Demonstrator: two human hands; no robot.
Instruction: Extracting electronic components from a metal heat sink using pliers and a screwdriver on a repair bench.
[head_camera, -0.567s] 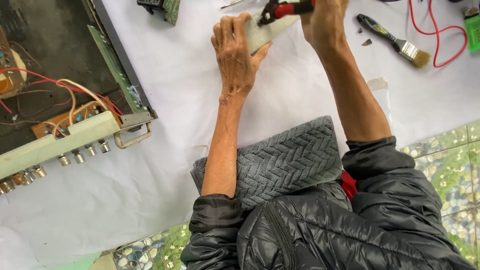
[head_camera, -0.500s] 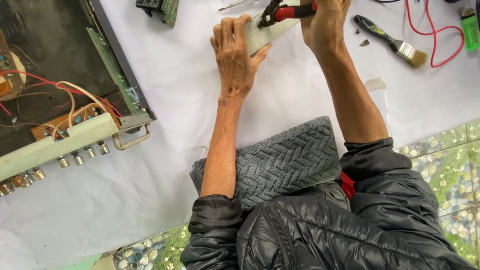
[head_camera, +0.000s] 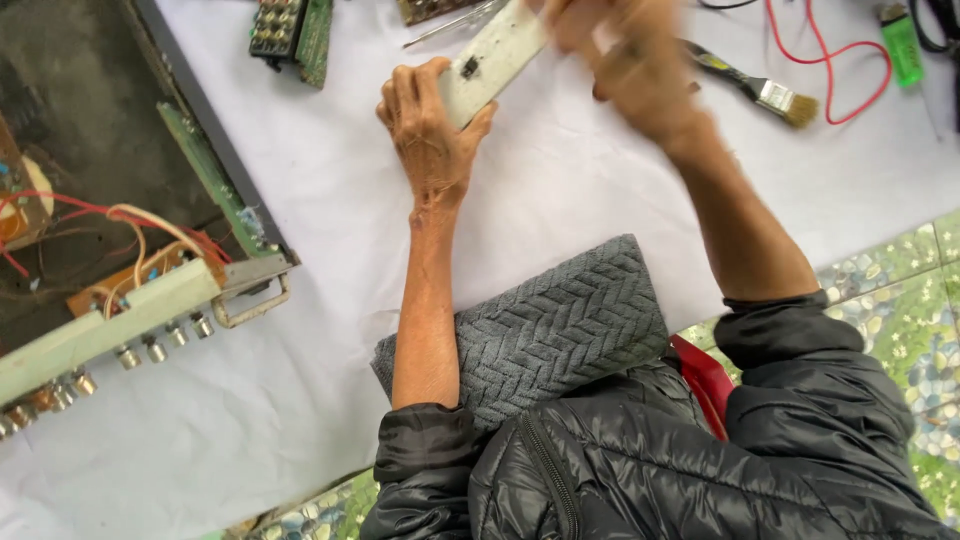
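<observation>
White sheet (head_camera: 300, 250); hands (head_camera: 432, 140) on pale strip (head_camera: 495, 60).

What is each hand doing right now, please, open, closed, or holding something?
Left hand: closed on the pale narrow board, pinning it to the white sheet.
Right hand: motion-blurred above the board; grip cannot be told.

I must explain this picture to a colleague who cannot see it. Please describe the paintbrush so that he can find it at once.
Start from the white sheet covering the work surface and go to its far edge, just right of the blurred right hand. There the paintbrush lies flat, inside the loop of a red wire. Its dark handle, metal band and pale bristles set it apart from the green lighter nearby.
</observation>
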